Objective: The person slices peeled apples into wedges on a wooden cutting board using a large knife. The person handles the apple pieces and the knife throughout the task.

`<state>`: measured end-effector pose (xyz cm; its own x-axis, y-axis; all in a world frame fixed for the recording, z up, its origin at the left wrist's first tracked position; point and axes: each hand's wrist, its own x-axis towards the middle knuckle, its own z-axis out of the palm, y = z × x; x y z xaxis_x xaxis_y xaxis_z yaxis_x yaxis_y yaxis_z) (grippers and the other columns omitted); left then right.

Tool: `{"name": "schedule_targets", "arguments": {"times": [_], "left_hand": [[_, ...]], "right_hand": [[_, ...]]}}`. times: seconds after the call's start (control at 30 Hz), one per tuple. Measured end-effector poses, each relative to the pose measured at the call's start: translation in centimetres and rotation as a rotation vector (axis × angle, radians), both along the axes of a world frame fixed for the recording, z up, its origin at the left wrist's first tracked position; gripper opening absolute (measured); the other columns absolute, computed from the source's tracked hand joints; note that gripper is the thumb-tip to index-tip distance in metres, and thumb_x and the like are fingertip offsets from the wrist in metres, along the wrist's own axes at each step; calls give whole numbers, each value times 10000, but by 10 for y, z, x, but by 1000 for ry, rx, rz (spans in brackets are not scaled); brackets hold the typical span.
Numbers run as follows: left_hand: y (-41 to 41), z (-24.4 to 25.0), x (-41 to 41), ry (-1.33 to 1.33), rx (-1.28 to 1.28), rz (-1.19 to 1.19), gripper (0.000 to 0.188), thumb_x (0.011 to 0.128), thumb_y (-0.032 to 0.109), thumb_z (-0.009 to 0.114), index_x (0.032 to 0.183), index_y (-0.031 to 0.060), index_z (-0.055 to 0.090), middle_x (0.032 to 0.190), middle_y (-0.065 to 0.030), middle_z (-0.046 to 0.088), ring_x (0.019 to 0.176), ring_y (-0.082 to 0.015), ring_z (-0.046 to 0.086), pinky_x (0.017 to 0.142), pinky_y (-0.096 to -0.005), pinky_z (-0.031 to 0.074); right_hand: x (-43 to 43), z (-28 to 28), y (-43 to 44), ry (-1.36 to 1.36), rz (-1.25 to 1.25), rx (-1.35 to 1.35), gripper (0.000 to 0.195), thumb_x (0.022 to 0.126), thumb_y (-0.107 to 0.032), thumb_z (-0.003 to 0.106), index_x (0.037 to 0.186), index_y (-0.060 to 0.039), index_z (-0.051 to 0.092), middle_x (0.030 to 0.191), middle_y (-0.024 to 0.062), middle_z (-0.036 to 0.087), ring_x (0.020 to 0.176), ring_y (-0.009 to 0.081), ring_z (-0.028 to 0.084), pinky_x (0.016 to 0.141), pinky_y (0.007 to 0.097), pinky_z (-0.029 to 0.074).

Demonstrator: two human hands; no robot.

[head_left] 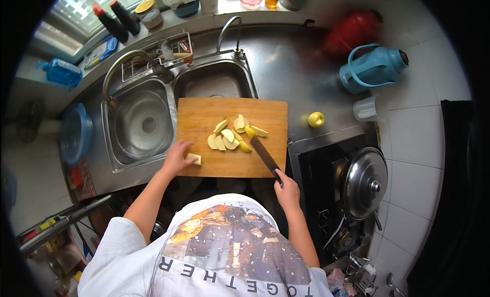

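A wooden cutting board [229,168] lies across the counter's front, its far edge over the sink. Several pale apple slices [231,143], some with yellow-green skin, are grouped around its middle. My right hand [288,189] grips a knife [264,153] by its dark handle; the blade points up and left, its tip against the slices. At the board's left edge is my left hand [178,157], thumb touching a pale apple piece [196,159] and fingers spread beyond it. Whether it grips the piece is unclear. A whole yellow-green apple [316,119] sits on the steel counter to the right.
Behind the board is a double sink with a left basin [139,124], a right basin [214,80] and curved faucets [126,61]. A gas stove [317,174] carries a lidded pan [365,184] at right. Near the wall stand a blue thermos [371,69] and a plastic cup [368,108].
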<state>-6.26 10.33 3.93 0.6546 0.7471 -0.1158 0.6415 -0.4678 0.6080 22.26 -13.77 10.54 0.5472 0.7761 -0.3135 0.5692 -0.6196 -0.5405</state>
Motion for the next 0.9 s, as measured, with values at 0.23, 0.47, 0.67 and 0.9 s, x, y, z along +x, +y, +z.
{"name": "schedule_targets", "arguments": {"times": [0.23, 0.47, 0.67, 0.9], "left_hand": [[-22, -5, -4, 83, 68, -153, 397, 611, 76, 717, 987, 68, 592, 965, -111, 537, 948, -311, 510, 815, -386, 436], [-17, -32, -8, -75, -114, 79, 255, 686, 116, 716, 916, 41, 634, 920, -118, 568, 861, -285, 547, 744, -353, 455], [-17, -68, -18, -285, -475, 405, 166, 791, 104, 665, 931, 20, 636, 820, -21, 593, 750, -110, 549, 645, -253, 456], [-15, -65, -1, -388, -658, 546, 154, 857, 147, 602, 930, 15, 635, 797, -10, 605, 709, -76, 554, 590, -221, 458]], "right_hand": [[4, -7, 22, 102, -44, 109, 333, 800, -125, 540, 1128, -119, 599, 928, 181, 637, 821, 340, 613, 716, 394, 479], [-2, 1, 36, 158, -25, 17, 343, 798, -148, 540, 1136, -126, 594, 924, 182, 637, 830, 341, 615, 707, 399, 481], [-5, -6, 26, 225, -71, 4, 339, 800, -142, 544, 1136, -123, 591, 937, 172, 640, 834, 335, 617, 718, 392, 482], [-3, -17, 12, 232, -140, 31, 335, 805, -142, 552, 1138, -117, 589, 930, 175, 642, 831, 331, 619, 715, 383, 482]]}}
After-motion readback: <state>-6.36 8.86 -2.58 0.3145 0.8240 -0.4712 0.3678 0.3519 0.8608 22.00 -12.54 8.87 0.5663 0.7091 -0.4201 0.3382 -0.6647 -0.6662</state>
